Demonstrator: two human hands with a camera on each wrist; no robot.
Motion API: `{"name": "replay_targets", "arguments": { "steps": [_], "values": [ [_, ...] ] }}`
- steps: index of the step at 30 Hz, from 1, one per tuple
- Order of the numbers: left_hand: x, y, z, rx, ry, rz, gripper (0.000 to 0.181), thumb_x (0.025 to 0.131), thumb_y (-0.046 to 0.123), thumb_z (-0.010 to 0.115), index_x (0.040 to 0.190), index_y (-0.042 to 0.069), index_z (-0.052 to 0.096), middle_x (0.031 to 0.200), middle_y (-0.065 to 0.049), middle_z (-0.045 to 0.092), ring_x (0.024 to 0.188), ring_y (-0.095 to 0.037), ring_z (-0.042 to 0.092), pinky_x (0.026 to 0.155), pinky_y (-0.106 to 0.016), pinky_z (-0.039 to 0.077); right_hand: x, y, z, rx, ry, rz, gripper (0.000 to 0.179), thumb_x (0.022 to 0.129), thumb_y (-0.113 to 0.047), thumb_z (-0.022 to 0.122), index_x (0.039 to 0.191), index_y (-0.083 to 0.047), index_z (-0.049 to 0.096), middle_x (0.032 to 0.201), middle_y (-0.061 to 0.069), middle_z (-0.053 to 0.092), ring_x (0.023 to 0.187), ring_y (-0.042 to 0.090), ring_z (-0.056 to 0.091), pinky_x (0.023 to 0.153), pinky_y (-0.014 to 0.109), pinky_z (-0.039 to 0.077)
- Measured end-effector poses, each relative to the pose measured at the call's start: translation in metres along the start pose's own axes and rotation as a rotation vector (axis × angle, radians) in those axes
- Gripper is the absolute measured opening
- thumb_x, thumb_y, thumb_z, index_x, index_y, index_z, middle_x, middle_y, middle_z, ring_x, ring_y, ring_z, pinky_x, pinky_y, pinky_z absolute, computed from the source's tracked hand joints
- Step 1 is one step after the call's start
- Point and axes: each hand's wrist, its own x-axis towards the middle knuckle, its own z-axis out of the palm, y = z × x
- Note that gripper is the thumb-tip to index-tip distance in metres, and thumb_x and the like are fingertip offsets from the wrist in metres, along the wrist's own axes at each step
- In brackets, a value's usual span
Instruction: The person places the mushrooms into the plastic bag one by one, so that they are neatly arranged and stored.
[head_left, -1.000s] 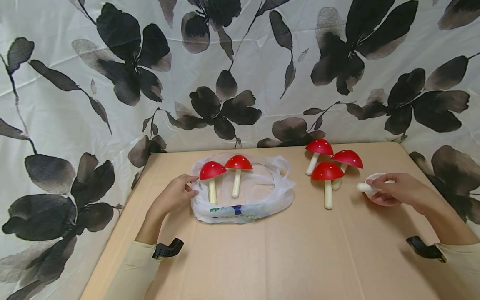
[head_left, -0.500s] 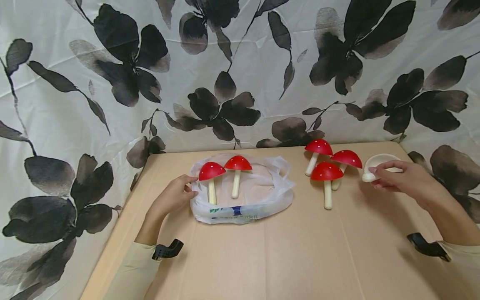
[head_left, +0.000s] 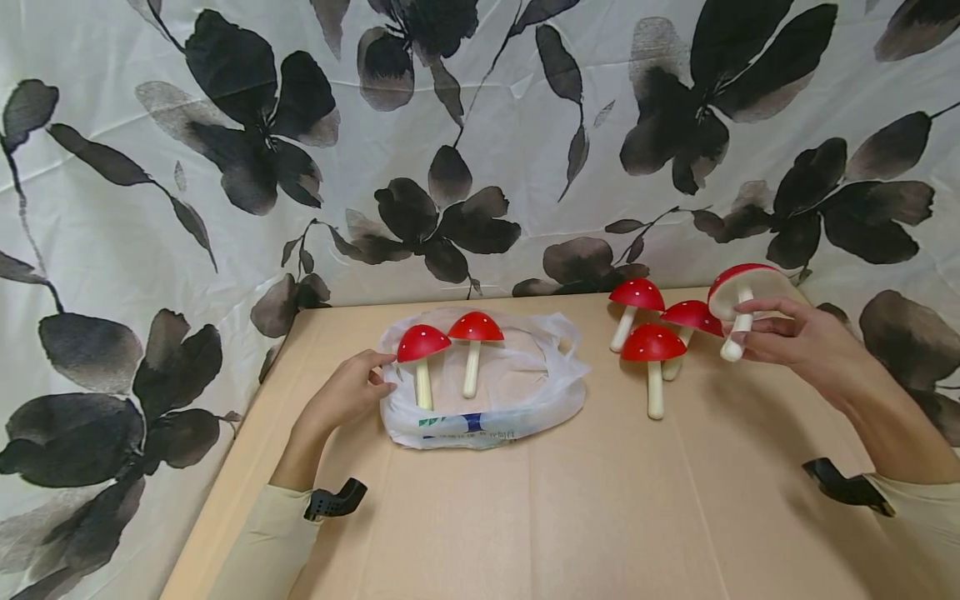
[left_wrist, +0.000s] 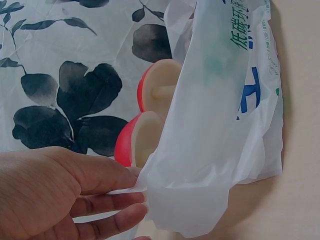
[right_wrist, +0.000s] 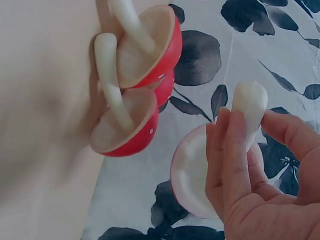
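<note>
Pinched at its left edge by my left hand (head_left: 347,392), a white plastic bag (head_left: 540,408) lies with its mouth spread wide. The left wrist view shows the thumb and fingers on the bag's thin rim (left_wrist: 180,200). Two toy mushrooms with red caps, one of them the left mushroom (head_left: 423,343), lie in the bag. My right hand (head_left: 806,342) grips a toy mushroom (head_left: 738,333) by its pale stem. Its cap tilts upward and shows the cream underside; in the right wrist view the fingers partly hide that cap (right_wrist: 192,175).
Three more red-capped mushrooms, among them the front mushroom (head_left: 654,346), lie clustered between the bag and my right hand. The light wooden table (head_left: 570,517) runs back to a white cloth with dark flowers (head_left: 555,150).
My right hand has turned the mushroom it holds from cap low to cap up, raising it slightly. The left hand and the bag have stayed in place.
</note>
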Motion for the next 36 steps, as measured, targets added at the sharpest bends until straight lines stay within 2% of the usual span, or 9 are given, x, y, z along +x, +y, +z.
{"name": "replay_targets", "arguments": {
  "steps": [4,8,14,19,23,26,29,33,36],
  "values": [
    [0.000,0.001,0.000,0.001,-0.002,-0.003,0.048,0.092,0.006,0.070,0.137,-0.006,0.058,0.113,-0.017,0.063,0.087,-0.024,0.058,0.068,-0.030,0.052,0.001,-0.005,0.004,-0.045,0.028,-0.013,0.054,0.098,-0.028,0.068,0.144,-0.010,0.045,0.118,-0.017,0.052,0.096,-0.008,0.058,0.076,0.018,0.056],
    [0.000,0.000,0.000,0.004,-0.001,-0.002,0.048,0.092,0.006,0.069,0.137,-0.006,0.059,0.113,-0.017,0.063,0.087,-0.024,0.058,0.068,-0.030,0.052,0.003,-0.009,0.007,-0.017,0.033,-0.040,0.058,0.099,-0.026,0.066,0.149,-0.008,0.044,0.130,-0.014,0.046,0.102,-0.007,0.056,0.078,0.016,0.055],
    [0.000,0.000,0.000,0.007,-0.002,-0.011,0.048,0.092,0.006,0.070,0.137,-0.006,0.059,0.114,-0.017,0.063,0.088,-0.025,0.058,0.069,-0.030,0.052,0.007,-0.015,0.013,0.065,-0.005,-0.080,0.053,0.100,-0.016,0.063,0.150,-0.010,0.048,0.126,-0.023,0.054,0.105,-0.005,0.059,0.079,0.019,0.056],
    [0.000,0.000,0.000,0.005,-0.003,-0.015,0.048,0.092,0.006,0.070,0.137,-0.006,0.059,0.114,-0.017,0.063,0.088,-0.025,0.057,0.069,-0.030,0.052,0.011,-0.022,0.020,0.084,-0.037,-0.117,0.049,0.101,-0.015,0.063,0.148,-0.010,0.052,0.134,-0.020,0.052,0.117,0.003,0.051,0.082,0.019,0.055],
    [0.001,-0.001,0.000,0.008,-0.005,-0.001,0.048,0.092,0.006,0.070,0.137,-0.007,0.058,0.114,-0.018,0.063,0.088,-0.024,0.058,0.068,-0.029,0.052,0.013,-0.027,0.026,0.112,-0.102,-0.085,0.046,0.103,-0.021,0.059,0.147,-0.012,0.054,0.137,-0.018,0.047,0.121,0.007,0.042,0.084,0.021,0.055],
    [0.000,-0.001,0.000,0.007,-0.007,0.004,0.048,0.092,0.006,0.070,0.137,-0.007,0.059,0.114,-0.018,0.063,0.087,-0.024,0.058,0.068,-0.029,0.052,0.014,-0.031,0.030,0.165,-0.160,-0.036,0.046,0.104,-0.024,0.057,0.148,-0.013,0.053,0.139,-0.016,0.047,0.121,0.011,0.042,0.085,0.024,0.056],
    [0.000,0.000,-0.001,0.006,-0.008,0.005,0.048,0.092,0.006,0.070,0.136,-0.007,0.059,0.113,-0.018,0.063,0.087,-0.024,0.058,0.067,-0.030,0.052,0.016,-0.037,0.036,0.205,-0.186,-0.020,0.046,0.104,-0.025,0.058,0.148,-0.015,0.053,0.142,-0.012,0.045,0.123,0.014,0.041,0.086,0.026,0.056],
    [-0.001,-0.001,-0.001,0.009,-0.011,0.009,0.048,0.091,0.006,0.070,0.136,-0.007,0.059,0.113,-0.017,0.062,0.087,-0.024,0.058,0.067,-0.029,0.051,0.018,-0.045,0.048,0.228,-0.224,-0.081,0.044,0.103,-0.021,0.058,0.147,-0.015,0.054,0.142,-0.007,0.046,0.125,0.017,0.042,0.086,0.028,0.057],
    [-0.001,-0.003,-0.002,0.007,-0.012,0.010,0.049,0.091,0.006,0.070,0.137,-0.007,0.059,0.112,-0.017,0.063,0.087,-0.024,0.057,0.067,-0.029,0.052,0.019,-0.050,0.060,0.223,-0.246,-0.121,0.042,0.102,-0.020,0.060,0.144,-0.013,0.056,0.138,-0.006,0.050,0.122,0.015,0.048,0.086,0.028,0.057]
  ]
}}
